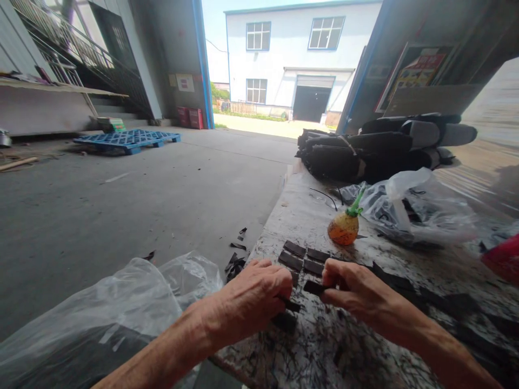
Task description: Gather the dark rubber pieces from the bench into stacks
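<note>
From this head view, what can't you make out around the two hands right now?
- Left hand: its fingertips curl under, hiding how much of the dark strip they hold.
- Right hand: its fingers cover one end of the dark piece.
- Clear bag: contents blurred by crinkled plastic.
- Red object: cut off by the right edge.

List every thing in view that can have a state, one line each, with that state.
Left hand: closed on a dark strip, resting on the table.
Right hand: pinching another dark strip.
Four dark pieces: lying flat, side by side.
Orange bottle: tilted, green nozzle up.
Clear bag on table: crumpled, open or shut unclear.
Dark rolls: stacked lying down.
Clear bag at left: puffed up.
</note>
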Available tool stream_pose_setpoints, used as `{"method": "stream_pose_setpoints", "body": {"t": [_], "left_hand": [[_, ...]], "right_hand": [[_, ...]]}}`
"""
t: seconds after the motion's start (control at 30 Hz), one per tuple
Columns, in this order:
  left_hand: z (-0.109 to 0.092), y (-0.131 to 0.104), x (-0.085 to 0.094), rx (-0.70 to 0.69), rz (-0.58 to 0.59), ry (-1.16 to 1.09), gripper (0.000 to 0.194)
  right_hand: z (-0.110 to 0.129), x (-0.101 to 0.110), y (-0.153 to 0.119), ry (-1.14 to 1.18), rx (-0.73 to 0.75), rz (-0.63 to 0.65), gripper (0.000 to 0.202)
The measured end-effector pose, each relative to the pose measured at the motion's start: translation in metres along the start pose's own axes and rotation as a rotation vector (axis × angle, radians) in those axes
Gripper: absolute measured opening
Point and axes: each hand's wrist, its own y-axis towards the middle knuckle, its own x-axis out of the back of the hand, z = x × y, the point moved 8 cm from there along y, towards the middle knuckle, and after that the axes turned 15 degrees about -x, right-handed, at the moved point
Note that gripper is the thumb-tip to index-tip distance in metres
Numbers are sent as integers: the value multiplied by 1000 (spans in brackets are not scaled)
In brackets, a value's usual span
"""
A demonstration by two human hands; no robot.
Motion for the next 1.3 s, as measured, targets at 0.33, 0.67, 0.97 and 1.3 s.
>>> {"method": "stream_pose_setpoints", "body": {"t": [0.33,0.67,0.97,1.3], "left_hand": [[-5,-12,-8,104,119,-10,20],[-2,-3,-14,82,158,27,22],[0,-12,-17,102,125,-96,21],[4,-14,-17,151,87,-144,23]], "right_hand": [[38,-20,19,-143,112,-116,20],[40,-26,20,-176,114,-130,17],[47,-18,25,-150,115,-62,19],[36,1,20,23,95,-23,6]]}}
